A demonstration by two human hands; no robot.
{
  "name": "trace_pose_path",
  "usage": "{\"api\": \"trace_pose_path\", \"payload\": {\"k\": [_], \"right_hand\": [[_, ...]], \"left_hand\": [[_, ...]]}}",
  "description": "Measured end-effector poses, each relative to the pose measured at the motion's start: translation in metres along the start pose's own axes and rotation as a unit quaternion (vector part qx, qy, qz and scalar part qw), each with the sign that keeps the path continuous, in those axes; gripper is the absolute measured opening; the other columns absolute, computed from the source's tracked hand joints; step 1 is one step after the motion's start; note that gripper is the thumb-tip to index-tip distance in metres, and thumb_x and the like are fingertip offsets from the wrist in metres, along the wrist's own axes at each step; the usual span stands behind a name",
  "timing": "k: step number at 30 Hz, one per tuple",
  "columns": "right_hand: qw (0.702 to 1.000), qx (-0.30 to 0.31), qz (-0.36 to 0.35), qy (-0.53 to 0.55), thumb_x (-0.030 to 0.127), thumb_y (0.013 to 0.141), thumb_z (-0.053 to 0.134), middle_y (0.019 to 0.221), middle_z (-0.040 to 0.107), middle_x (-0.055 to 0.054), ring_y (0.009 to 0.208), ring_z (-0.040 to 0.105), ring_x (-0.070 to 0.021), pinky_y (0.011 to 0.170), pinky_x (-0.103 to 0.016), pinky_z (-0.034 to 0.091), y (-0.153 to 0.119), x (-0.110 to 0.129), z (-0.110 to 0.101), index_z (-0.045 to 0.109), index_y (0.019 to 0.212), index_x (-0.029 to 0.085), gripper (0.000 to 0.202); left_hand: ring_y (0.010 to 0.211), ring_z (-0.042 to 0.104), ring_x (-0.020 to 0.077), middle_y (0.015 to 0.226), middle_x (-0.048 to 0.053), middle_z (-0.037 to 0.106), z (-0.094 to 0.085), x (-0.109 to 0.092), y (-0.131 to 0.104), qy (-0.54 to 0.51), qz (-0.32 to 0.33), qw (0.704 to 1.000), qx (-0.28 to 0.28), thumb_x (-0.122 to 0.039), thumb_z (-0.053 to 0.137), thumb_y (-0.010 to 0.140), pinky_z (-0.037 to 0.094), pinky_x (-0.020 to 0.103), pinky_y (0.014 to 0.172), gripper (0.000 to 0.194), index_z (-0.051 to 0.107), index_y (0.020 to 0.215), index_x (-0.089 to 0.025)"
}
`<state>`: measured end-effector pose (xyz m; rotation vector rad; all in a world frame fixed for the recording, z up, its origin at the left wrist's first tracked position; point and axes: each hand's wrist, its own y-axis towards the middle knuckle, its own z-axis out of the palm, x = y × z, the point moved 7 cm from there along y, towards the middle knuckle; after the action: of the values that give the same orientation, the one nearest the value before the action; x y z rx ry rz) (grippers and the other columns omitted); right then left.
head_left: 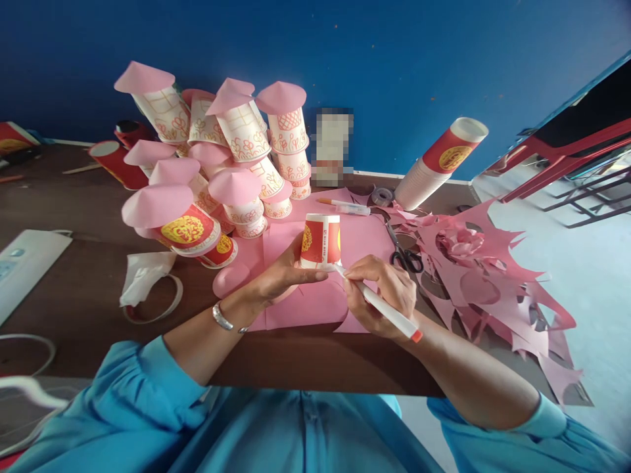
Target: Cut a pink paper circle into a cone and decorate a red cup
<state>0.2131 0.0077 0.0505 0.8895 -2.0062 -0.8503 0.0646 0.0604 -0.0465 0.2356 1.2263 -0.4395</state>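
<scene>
My left hand (282,274) grips an upside-down paper cup (321,238), red with a gold emblem and a white strip down its side. Its thumb lies along the cup's white rim. In my right hand (380,289) is a white marker (389,312) with an orange-red end; its tip meets the lower rim of the cup. Under both hands lie sheets of pink paper (296,315). To the left stand several paper-cup towers (242,135) with pink cone roofs, many bearing orange line drawings of flowers and windows.
Scissors (405,255), a roll of tape (382,196) and capped markers (345,207) lie behind my hands. Pink paper offcuts (486,289) spread over the right side. A tall stack of paper cups (438,164) leans near the blue wall. A white strap (152,295) lies left.
</scene>
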Motion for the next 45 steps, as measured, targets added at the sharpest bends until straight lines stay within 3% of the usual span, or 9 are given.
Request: {"api": "trace_pose_path", "payload": {"k": [4, 10, 16, 19, 23, 25, 30, 36, 45], "right_hand": [[1.0, -0.001, -0.011, -0.004, 0.007, 0.09, 0.059, 0.074, 0.07, 0.002, 0.06, 0.068, -0.0109, 0.055, -0.021, 0.054, 0.0, 0.001, 0.001, 0.057, 0.097, 0.023, 0.018], [1.0, 0.007, -0.004, -0.006, 0.006, 0.09, 0.059, 0.074, 0.069, 0.003, 0.06, 0.068, -0.011, 0.056, -0.021, 0.054, 0.0, -0.001, 0.002, 0.057, 0.097, 0.023, 0.019], [1.0, -0.007, -0.019, 0.007, 0.009, 0.094, 0.061, 0.082, 0.071, 0.0, 0.068, 0.07, -0.0138, 0.06, -0.023, 0.055, 0.0, 0.0, 0.0, 0.06, 0.106, 0.023, 0.018], [0.999, 0.004, -0.016, -0.049, 0.013, 0.098, 0.061, 0.099, 0.07, -0.007, 0.081, 0.072, -0.0168, 0.066, -0.027, 0.057, -0.004, -0.015, 0.0, 0.062, 0.121, 0.023, 0.025], [0.986, 0.108, 0.036, -0.123, 0.017, 0.103, 0.047, 0.111, 0.067, -0.009, 0.086, 0.072, -0.0189, 0.059, -0.028, 0.054, -0.012, -0.049, 0.015, 0.059, 0.134, 0.024, 0.034], [0.977, 0.121, 0.079, -0.157, 0.021, 0.104, 0.047, 0.114, 0.067, -0.01, 0.086, 0.071, -0.0203, 0.059, -0.03, 0.055, -0.013, -0.064, 0.018, 0.058, 0.135, 0.024, 0.034], [0.966, 0.115, 0.136, -0.186, 0.034, 0.101, 0.057, 0.135, 0.059, -0.017, 0.095, 0.069, -0.0256, 0.059, -0.034, 0.058, -0.012, -0.079, 0.02, 0.044, 0.151, 0.025, 0.053], [0.953, 0.163, 0.146, -0.21, 0.03, 0.102, 0.053, 0.121, 0.07, -0.014, 0.101, 0.07, -0.0284, 0.071, -0.037, 0.06, -0.018, -0.095, 0.027, 0.059, 0.133, 0.021, 0.032], [0.959, 0.146, 0.145, -0.194, 0.03, 0.102, 0.054, 0.135, 0.066, -0.016, 0.11, 0.07, -0.031, 0.078, -0.042, 0.063, -0.018, -0.091, 0.028, 0.054, 0.141, 0.022, 0.04]], "left_hand": [[0.124, 0.061, 0.0347, 0.125, 0.004, 0.065, 0.002, -0.001, 0.001, 0.009, -0.005, 1.0, 0.0, -0.035, 0.092, 0.07, 0.049, 0.056, 0.106, 0.068, 0.058, 0.129, -0.032], [0.11, 0.061, 0.0282, 0.113, 0.004, 0.063, 0.005, -0.005, 0.001, 0.005, 0.004, 1.0, 0.015, -0.04, 0.092, 0.07, 0.048, 0.051, 0.102, 0.064, 0.06, 0.124, -0.028], [0.113, 0.065, 0.0308, 0.115, 0.004, 0.067, 0.004, -0.006, 0.001, -0.001, 0.019, 1.0, 0.011, -0.044, 0.09, 0.071, 0.051, 0.052, 0.103, 0.061, 0.062, 0.124, -0.029], [0.116, 0.068, 0.0336, 0.119, 0.005, 0.07, 0.004, -0.007, 0.002, -0.006, 0.028, 0.999, 0.02, -0.047, 0.088, 0.073, 0.053, 0.057, 0.106, 0.059, 0.063, 0.125, -0.032], [0.123, 0.067, 0.0347, 0.128, 0.008, 0.07, 0.001, -0.005, 0.002, -0.001, 0.049, 0.999, 0.014, -0.053, 0.083, 0.078, 0.054, 0.06, 0.107, 0.061, 0.062, 0.131, -0.032], [0.123, 0.067, 0.0335, 0.128, 0.008, 0.07, -0.003, -0.005, 0.002, 0.012, 0.067, 0.998, 0.004, -0.055, 0.082, 0.078, 0.054, 0.059, 0.107, 0.065, 0.06, 0.134, -0.031], [0.119, 0.065, 0.029, 0.129, 0.007, 0.066, -0.012, -0.008, 0.003, 0.128, 0.089, 0.986, -0.06, -0.047, 0.09, 0.074, 0.054, 0.056, 0.107, 0.073, 0.052, 0.133, -0.03], [0.129, 0.06, 0.035, 0.14, 0.017, 0.057, -0.009, -0.018, -0.001, 0.313, 0.186, 0.925, -0.106, -0.05, 0.091, 0.072, 0.052, 0.053, 0.108, 0.088, 0.04, 0.138, -0.023], [0.129, 0.059, 0.0369, 0.144, 0.019, 0.054, -0.007, -0.017, -0.003, 0.35, 0.18, 0.911, -0.121, -0.053, 0.092, 0.07, 0.053, 0.051, 0.105, 0.102, 0.032, 0.147, -0.022]]}}
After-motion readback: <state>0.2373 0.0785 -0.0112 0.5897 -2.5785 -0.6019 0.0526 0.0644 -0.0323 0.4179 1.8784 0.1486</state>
